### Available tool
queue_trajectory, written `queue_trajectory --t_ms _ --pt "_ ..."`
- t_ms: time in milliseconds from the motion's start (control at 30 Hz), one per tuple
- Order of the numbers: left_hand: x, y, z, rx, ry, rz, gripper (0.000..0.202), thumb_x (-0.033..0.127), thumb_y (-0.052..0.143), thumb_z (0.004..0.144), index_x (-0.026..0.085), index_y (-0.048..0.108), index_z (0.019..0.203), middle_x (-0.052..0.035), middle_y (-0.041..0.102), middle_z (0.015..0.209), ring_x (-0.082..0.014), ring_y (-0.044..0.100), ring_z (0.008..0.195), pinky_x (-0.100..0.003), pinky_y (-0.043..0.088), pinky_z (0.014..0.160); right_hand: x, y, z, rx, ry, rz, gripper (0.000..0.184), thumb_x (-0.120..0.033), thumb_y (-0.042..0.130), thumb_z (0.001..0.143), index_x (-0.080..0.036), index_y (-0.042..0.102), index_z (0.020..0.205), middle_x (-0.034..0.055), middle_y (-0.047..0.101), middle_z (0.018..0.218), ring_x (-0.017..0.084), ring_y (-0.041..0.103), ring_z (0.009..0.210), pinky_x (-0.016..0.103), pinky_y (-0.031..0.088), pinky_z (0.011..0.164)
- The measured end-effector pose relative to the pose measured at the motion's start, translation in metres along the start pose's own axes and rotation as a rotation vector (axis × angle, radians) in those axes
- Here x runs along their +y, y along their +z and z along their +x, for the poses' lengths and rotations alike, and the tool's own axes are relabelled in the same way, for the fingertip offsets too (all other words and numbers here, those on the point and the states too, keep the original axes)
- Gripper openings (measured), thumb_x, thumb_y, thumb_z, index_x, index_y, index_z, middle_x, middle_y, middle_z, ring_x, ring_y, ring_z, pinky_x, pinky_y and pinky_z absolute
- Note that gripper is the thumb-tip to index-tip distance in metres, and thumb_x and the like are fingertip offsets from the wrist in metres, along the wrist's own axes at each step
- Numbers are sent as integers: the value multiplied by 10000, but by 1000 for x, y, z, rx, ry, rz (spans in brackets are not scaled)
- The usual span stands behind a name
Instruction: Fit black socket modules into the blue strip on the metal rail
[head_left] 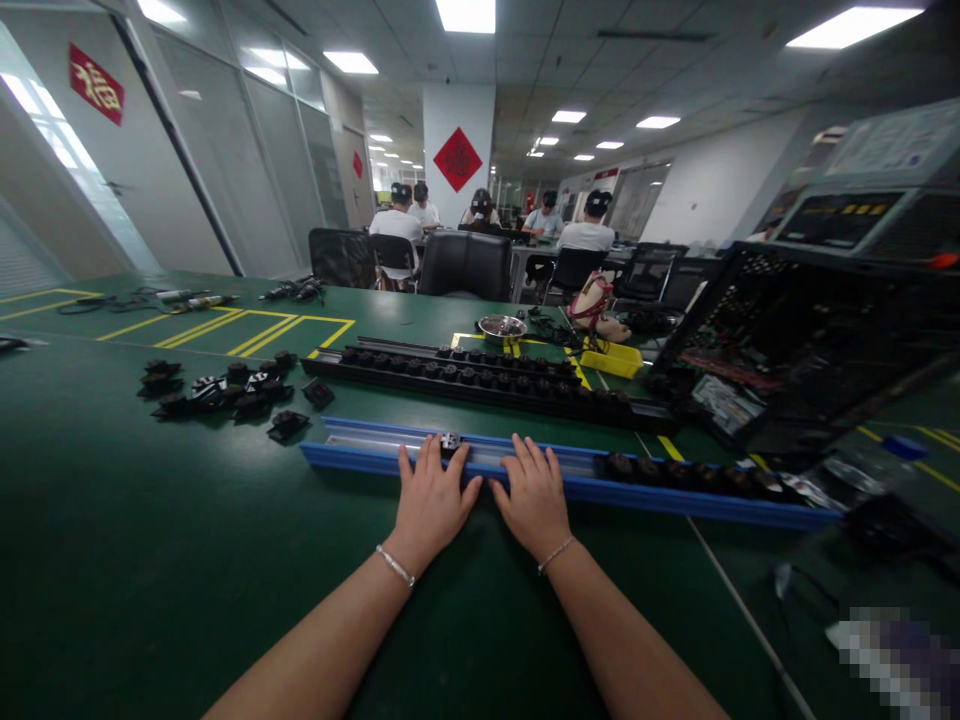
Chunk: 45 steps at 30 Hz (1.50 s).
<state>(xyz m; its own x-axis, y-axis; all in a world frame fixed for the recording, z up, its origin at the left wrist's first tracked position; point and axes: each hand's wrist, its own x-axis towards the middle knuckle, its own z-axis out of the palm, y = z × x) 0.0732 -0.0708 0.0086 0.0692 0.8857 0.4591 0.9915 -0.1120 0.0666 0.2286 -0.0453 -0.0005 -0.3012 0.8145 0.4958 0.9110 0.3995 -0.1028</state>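
A long blue channel rail [622, 487] lies across the green table in front of me. My left hand [431, 500] rests on its near edge with fingers stretched out. By those fingertips, inside the channel, sits a small black part with a pale top [450, 441]; whether they touch it I cannot tell. My right hand [534, 495] lies on the rail just to the right, fingers extended and slightly apart, gripping nothing visible. Toward the rail's right end stands a row of several black round-topped parts [619, 466].
Loose black parts [237, 392] are piled at left. Behind the blue rail lie black rails [427, 378] filled with similar parts. Farther back are a metal bowl [502, 327] and a yellow bin [611, 358]. An open black equipment case [750, 350] stands at right. People [397, 222] sit in the background.
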Motion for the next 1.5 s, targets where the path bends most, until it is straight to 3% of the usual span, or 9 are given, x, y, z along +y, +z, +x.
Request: queue_trajectory --t_ms 1500 --pt "-30 -1 2 38 -77 54 448 426 338 897 245 540 1254 -172 517 1282 -295 472 1185 -584 244 1029 2 -2 -1 6 6 17 212 -297 521 834 -159 619 961 147 477 1347 273 401 1263 466 273 1040"
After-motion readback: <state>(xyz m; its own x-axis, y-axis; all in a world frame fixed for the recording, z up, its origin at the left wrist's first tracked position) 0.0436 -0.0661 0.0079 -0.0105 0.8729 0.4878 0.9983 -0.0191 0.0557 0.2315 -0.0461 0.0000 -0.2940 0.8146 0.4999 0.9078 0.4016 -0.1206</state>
